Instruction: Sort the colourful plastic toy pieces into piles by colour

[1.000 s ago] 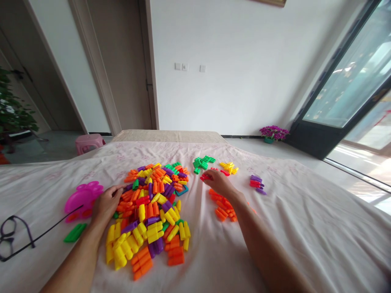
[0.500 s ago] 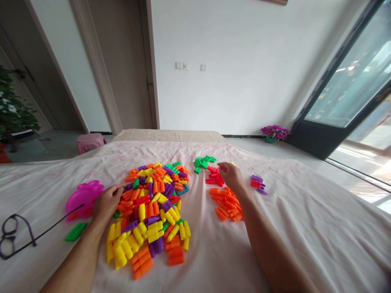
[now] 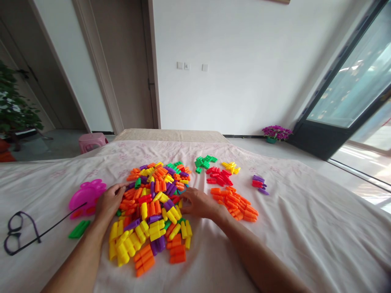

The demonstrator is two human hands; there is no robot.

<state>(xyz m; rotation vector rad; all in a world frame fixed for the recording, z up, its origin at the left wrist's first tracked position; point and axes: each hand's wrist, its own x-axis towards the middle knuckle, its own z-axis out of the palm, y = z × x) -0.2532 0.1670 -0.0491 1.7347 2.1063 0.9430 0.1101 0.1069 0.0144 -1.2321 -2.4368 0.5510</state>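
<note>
The pale cloth (image 3: 293, 248) spreads under both hands and beyond, cut off at the sides and bottom of the view. Between the hands lies the mixed pile (image 3: 152, 207) of plastic pieces, many partly buried under others. The left hand (image 3: 110, 200) is at its left edge, fingers slightly bent; the right hand (image 3: 198, 203) reaches in from the right, fingers curled and close together. The fingertips of both merge with the pieces, so I cannot tell whether either grips one, or how wide either is open. Both forearms run out of view.

Just beyond the right wrist is the orange group (image 3: 238, 205), its near edge partly covered. Left of the left hand is the pink tray (image 3: 82, 195), partly hidden by that hand, with the black glasses (image 3: 18, 234) farther left. Ahead and to the right of the right hand lie the red group (image 3: 220, 177), the green group (image 3: 205, 162), the yellow group (image 3: 231, 167) and, farthest right, the small purple-and-red group (image 3: 259, 184). A teal piece (image 3: 182, 191) shows only partly behind the right fingers.
</note>
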